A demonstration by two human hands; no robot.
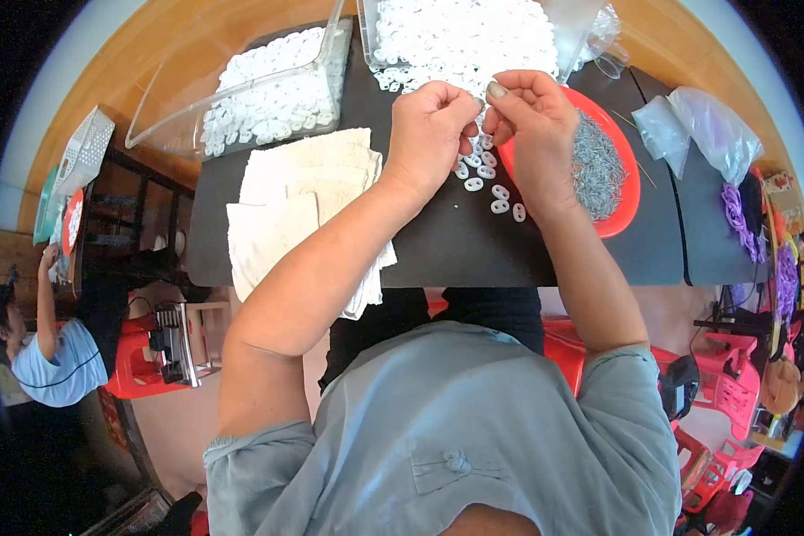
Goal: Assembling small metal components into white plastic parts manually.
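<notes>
My left hand [433, 125] and my right hand [536, 112] are raised over the dark table, fingertips almost touching. Thumb and fingers are pinched together on each; whatever they hold is too small or hidden to make out. Below and between them lie several loose white oval plastic pieces with two holes [474, 184]. Partly behind my right hand and wrist stands a red plastic bowl [632, 192], filled with small grey metal pins or screws [598, 170]. A large heap of white plastic pieces [464, 36] spreads just beyond my hands.
A clear bin [232, 87] of white pieces stands at the far left. Folded cream cloths [272, 219] lie beside my left forearm. Clear plastic bags [715, 134] and purple cord [740, 219] are at the right. Another person [58, 357] works at the left; pink chairs [728, 384] stand right.
</notes>
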